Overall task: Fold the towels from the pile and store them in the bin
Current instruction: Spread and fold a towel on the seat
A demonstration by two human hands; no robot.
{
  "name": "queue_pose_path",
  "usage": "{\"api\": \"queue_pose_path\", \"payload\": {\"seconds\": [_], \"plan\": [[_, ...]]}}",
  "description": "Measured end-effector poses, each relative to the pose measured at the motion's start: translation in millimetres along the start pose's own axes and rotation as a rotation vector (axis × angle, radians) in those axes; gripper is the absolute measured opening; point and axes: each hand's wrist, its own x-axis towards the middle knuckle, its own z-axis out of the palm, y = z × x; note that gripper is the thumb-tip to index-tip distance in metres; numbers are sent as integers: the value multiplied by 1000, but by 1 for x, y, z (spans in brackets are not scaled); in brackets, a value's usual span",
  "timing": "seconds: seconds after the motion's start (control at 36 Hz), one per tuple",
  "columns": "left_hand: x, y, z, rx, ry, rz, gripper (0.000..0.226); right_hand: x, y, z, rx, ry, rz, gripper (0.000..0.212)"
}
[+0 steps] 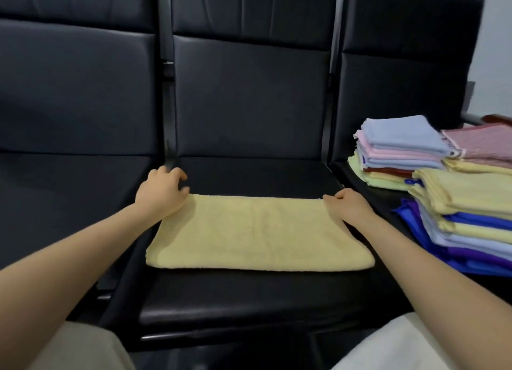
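A yellow towel (257, 234) lies folded flat on the middle black seat (249, 295). The left hand (162, 193) and right hand (350, 206) pinch its far corners, fingers curled; stacks of towels (432, 181) sit on the right seat

A row of three black padded seats (249, 106) fills the view, joined side by side, each with a tall backrest split into horizontal cushioned panels. The upholstery looks like smooth leather or vinyl, with a soft sheen from even indoor light. Dark frame posts (168, 92) run upright in the narrow gaps between the backrests. The middle seat cushion (235, 295) faces the viewer, its front edge rounded and glossy. Behind the right-hand backrest, a plain pale wall (496, 51) shows at the upper right corner. A sliver of reddish-brown wooden surface (497, 119) appears at the far right edge.
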Motion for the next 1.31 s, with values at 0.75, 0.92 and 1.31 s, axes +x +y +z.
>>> {"api": "queue_pose_path", "payload": {"seconds": [0.75,0.92,1.31], "plan": [[-44,40,9,-811,-303,-180,31,-64,-104,5,1036,-691,166,26],[-50,52,9,-976,-460,-428,49,-65,-106,28,692,-575,-92,24],[-46,82,-19,-971,-231,-357,19,-65,-68,48,182,-310,-245,35]]}}
